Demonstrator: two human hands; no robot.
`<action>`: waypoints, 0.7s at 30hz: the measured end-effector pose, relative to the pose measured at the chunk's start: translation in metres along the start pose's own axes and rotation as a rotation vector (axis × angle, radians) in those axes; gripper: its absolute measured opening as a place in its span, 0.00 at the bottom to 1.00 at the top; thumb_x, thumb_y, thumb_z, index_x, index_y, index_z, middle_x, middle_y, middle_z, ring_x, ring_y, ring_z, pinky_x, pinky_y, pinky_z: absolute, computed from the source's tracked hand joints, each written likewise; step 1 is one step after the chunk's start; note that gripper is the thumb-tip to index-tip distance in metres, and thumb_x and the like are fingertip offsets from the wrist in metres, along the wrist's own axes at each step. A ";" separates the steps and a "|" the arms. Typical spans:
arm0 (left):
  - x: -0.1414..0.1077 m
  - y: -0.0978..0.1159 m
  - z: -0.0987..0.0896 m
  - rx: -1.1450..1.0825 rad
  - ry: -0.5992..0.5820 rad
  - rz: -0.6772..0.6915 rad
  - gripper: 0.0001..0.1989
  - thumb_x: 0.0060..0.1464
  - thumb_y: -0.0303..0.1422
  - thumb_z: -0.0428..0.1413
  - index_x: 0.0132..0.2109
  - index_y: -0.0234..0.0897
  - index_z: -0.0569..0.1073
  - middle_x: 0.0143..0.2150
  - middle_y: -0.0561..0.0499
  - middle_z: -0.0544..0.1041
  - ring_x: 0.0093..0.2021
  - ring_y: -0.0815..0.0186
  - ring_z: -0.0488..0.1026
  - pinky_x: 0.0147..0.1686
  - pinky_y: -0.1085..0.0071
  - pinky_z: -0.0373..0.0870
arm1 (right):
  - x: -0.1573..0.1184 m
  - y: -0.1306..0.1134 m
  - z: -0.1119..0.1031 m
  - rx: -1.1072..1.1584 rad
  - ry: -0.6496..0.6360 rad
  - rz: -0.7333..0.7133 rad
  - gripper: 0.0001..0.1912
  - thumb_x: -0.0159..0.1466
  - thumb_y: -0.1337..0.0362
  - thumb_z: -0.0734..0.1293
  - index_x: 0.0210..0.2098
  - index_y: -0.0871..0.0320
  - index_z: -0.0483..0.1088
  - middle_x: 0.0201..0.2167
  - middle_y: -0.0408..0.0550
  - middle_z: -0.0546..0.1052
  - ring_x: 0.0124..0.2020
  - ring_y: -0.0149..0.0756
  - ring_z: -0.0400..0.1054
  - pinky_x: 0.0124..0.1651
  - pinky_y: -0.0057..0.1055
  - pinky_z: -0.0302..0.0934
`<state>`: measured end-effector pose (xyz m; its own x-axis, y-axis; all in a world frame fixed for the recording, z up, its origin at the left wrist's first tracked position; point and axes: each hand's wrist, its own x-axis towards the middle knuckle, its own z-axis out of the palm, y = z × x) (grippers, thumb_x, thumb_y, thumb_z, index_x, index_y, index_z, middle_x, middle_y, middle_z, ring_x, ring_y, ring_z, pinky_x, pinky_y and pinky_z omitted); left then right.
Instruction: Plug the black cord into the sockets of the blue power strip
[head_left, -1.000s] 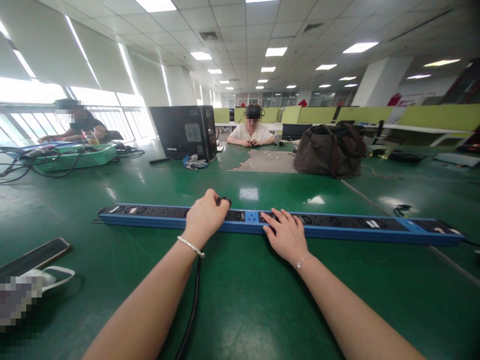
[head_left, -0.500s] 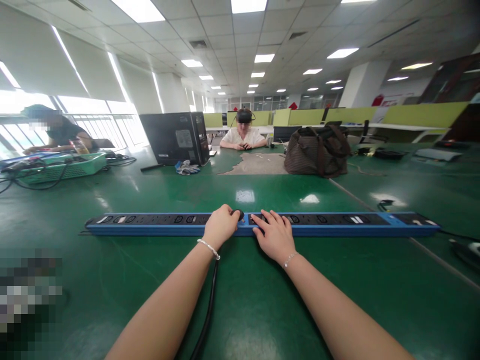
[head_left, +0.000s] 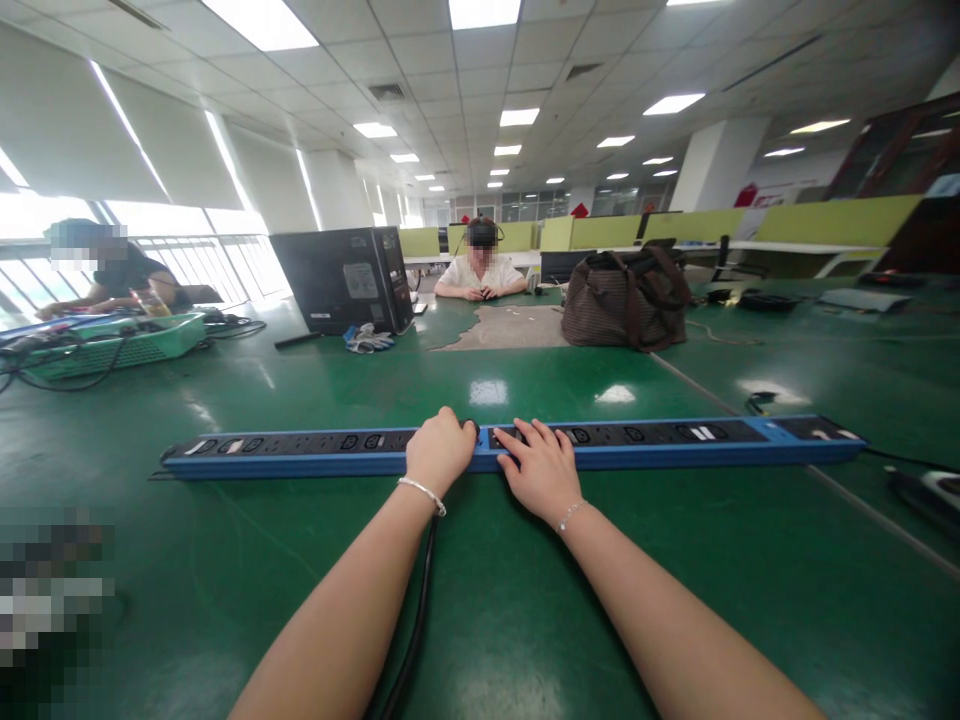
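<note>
A long blue-and-black power strip (head_left: 660, 445) lies across the green table in front of me. My left hand (head_left: 439, 452) is closed around a black plug (head_left: 471, 428) at the strip's middle; its black cable (head_left: 420, 620) runs down toward me under the wrist. Whether the plug's pins sit in a socket is hidden by the fingers. Just to the right, my right hand (head_left: 541, 468) rests on the strip with its fingers spread over the sockets, holding nothing.
Beyond the strip stand a black computer case (head_left: 337, 280), gloves (head_left: 369, 339) and a brown bag (head_left: 626, 300). A green basket (head_left: 127, 350) with cables is at left. One person (head_left: 481, 270) sits opposite, another (head_left: 112, 265) at far left. A dark device (head_left: 926, 492) lies at right.
The whole view has shifted slightly, so things appear a little further left. Both hands keep their places on the strip, the left still gripping the plug.
</note>
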<state>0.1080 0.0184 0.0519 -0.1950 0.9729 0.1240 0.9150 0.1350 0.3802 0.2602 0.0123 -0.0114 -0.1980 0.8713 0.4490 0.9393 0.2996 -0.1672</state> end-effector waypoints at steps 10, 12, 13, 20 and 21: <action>0.000 0.014 -0.002 0.128 -0.011 0.006 0.16 0.53 0.38 0.44 0.42 0.32 0.69 0.41 0.36 0.76 0.42 0.54 0.74 0.39 0.63 0.68 | 0.001 0.000 -0.001 0.026 -0.019 0.010 0.20 0.63 0.55 0.58 0.54 0.40 0.66 0.59 0.43 0.63 0.60 0.43 0.50 0.59 0.47 0.39; -0.003 0.016 0.000 0.155 0.009 0.012 0.16 0.54 0.38 0.44 0.43 0.32 0.68 0.40 0.37 0.76 0.41 0.54 0.75 0.38 0.63 0.68 | 0.001 0.000 0.000 0.023 -0.015 0.009 0.20 0.63 0.55 0.58 0.53 0.40 0.66 0.59 0.43 0.64 0.60 0.43 0.50 0.59 0.47 0.39; -0.005 0.018 0.001 0.170 0.021 0.020 0.16 0.54 0.38 0.44 0.43 0.32 0.68 0.39 0.37 0.76 0.41 0.54 0.75 0.38 0.63 0.68 | 0.001 0.000 0.000 0.020 -0.014 0.008 0.20 0.62 0.55 0.58 0.53 0.40 0.66 0.59 0.43 0.64 0.60 0.43 0.51 0.59 0.47 0.39; -0.011 0.027 0.008 0.232 0.062 0.085 0.14 0.55 0.36 0.44 0.42 0.31 0.66 0.36 0.38 0.77 0.40 0.57 0.76 0.36 0.66 0.68 | 0.001 0.000 0.001 0.000 -0.004 0.001 0.21 0.63 0.55 0.57 0.55 0.43 0.65 0.59 0.43 0.64 0.60 0.43 0.51 0.59 0.46 0.39; -0.011 0.027 0.008 0.232 0.059 0.086 0.14 0.55 0.36 0.44 0.42 0.31 0.66 0.36 0.37 0.77 0.40 0.57 0.76 0.37 0.66 0.68 | 0.001 0.000 0.001 -0.002 -0.005 -0.001 0.21 0.63 0.55 0.57 0.55 0.43 0.65 0.59 0.43 0.64 0.60 0.43 0.51 0.59 0.46 0.39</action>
<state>0.1376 0.0124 0.0534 -0.1267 0.9711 0.2025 0.9843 0.0978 0.1466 0.2595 0.0133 -0.0117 -0.2000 0.8729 0.4450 0.9396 0.2995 -0.1653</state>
